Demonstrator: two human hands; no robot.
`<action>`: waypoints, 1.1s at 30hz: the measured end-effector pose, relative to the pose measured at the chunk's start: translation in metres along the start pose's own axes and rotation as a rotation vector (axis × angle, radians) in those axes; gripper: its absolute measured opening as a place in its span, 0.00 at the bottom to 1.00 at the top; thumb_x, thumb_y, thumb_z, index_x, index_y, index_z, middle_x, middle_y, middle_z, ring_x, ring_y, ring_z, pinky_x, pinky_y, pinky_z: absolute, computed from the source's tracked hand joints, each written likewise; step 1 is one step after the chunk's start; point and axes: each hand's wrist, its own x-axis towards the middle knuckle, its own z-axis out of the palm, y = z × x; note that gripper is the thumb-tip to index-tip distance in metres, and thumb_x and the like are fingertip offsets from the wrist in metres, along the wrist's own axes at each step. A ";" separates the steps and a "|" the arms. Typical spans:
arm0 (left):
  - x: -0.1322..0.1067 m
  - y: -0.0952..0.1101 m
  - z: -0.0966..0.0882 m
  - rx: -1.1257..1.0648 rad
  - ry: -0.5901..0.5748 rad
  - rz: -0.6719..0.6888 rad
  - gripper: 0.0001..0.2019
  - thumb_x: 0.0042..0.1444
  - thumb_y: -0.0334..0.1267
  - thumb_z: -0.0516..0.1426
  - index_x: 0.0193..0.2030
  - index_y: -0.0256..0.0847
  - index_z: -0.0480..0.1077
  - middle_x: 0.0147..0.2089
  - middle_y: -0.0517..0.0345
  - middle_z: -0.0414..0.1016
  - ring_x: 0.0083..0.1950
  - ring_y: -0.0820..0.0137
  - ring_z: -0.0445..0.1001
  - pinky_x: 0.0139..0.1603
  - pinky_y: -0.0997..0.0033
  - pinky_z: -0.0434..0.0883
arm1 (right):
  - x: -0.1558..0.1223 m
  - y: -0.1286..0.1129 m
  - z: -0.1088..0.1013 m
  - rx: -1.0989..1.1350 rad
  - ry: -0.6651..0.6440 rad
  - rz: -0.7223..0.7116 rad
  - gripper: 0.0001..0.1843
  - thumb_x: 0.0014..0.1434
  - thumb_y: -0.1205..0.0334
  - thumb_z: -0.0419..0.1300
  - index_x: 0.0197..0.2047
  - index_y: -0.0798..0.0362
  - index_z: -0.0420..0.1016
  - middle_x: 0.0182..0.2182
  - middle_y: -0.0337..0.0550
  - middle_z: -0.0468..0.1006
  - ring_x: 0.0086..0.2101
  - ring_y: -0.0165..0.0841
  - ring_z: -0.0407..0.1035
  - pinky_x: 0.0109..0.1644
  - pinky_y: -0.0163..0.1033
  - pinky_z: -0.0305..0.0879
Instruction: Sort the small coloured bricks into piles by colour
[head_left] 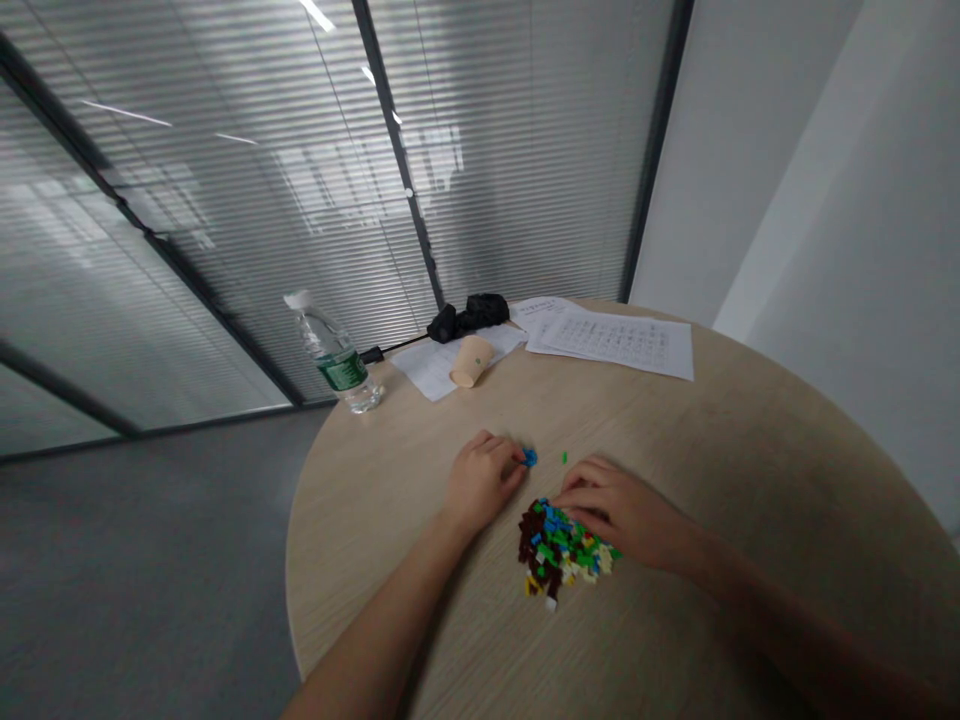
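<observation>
A heap of small bricks (559,550) in brown, green, blue, yellow and white lies on the round wooden table (750,470). My left hand (482,478) rests just left of the heap, fingers curled, pinching a small blue brick (530,458) at its fingertips. My right hand (619,510) lies on the heap's right upper edge, fingers bent down into the bricks; whether it holds one is hidden. A single tiny green brick (564,457) sits alone on the table between the two hands, a little beyond them.
At the table's far side stand a clear water bottle (334,355) with a green label, a paper cup (471,361) on its side, printed sheets (615,340) and a black bundle (469,313) with a cable. The table edge curves at the left over grey floor.
</observation>
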 end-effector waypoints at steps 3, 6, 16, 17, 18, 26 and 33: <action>-0.001 0.003 -0.006 -0.048 -0.089 0.126 0.03 0.55 0.33 0.56 0.34 0.41 0.71 0.35 0.58 0.74 0.40 0.68 0.67 0.42 0.69 0.65 | 0.000 -0.002 -0.001 -0.013 -0.014 0.003 0.11 0.61 0.66 0.56 0.44 0.50 0.77 0.38 0.46 0.74 0.42 0.36 0.65 0.47 0.40 0.63; -0.003 0.008 -0.012 -0.076 -0.201 0.240 0.05 0.58 0.35 0.54 0.35 0.41 0.72 0.35 0.57 0.73 0.40 0.68 0.67 0.41 0.70 0.64 | 0.000 -0.001 0.000 -0.031 -0.007 -0.001 0.09 0.60 0.67 0.57 0.39 0.52 0.78 0.37 0.46 0.74 0.41 0.35 0.66 0.45 0.40 0.63; -0.004 0.013 -0.015 -0.099 -0.284 0.265 0.07 0.58 0.35 0.53 0.35 0.41 0.72 0.35 0.57 0.72 0.41 0.68 0.68 0.42 0.71 0.64 | 0.002 -0.001 0.001 -0.053 0.012 0.001 0.06 0.57 0.67 0.59 0.31 0.54 0.76 0.31 0.44 0.76 0.37 0.35 0.68 0.42 0.40 0.63; -0.004 0.013 -0.016 -0.104 -0.282 0.266 0.06 0.58 0.34 0.53 0.35 0.40 0.72 0.34 0.57 0.72 0.40 0.69 0.68 0.41 0.71 0.64 | 0.002 -0.002 0.001 -0.056 0.011 0.006 0.06 0.57 0.68 0.58 0.31 0.54 0.76 0.31 0.43 0.76 0.36 0.35 0.68 0.42 0.40 0.63; -0.004 0.013 -0.017 -0.111 -0.283 0.266 0.06 0.58 0.34 0.53 0.34 0.40 0.72 0.34 0.57 0.72 0.39 0.69 0.68 0.41 0.72 0.64 | 0.002 -0.002 0.000 -0.057 0.012 0.010 0.06 0.57 0.68 0.58 0.31 0.53 0.75 0.30 0.43 0.76 0.36 0.35 0.68 0.42 0.40 0.63; -0.009 0.009 -0.038 -0.197 -0.445 0.217 0.02 0.48 0.35 0.60 0.29 0.40 0.72 0.31 0.61 0.72 0.34 0.72 0.70 0.36 0.74 0.64 | 0.002 0.000 -0.001 -0.063 0.013 0.004 0.06 0.57 0.69 0.57 0.30 0.53 0.74 0.29 0.43 0.76 0.36 0.35 0.67 0.40 0.39 0.62; -0.012 0.008 -0.037 -0.264 -0.514 0.174 0.09 0.44 0.38 0.64 0.34 0.41 0.74 0.31 0.61 0.73 0.32 0.72 0.70 0.33 0.75 0.64 | 0.002 -0.002 -0.002 -0.059 0.008 0.006 0.06 0.57 0.68 0.57 0.30 0.53 0.74 0.30 0.43 0.76 0.36 0.35 0.67 0.41 0.40 0.62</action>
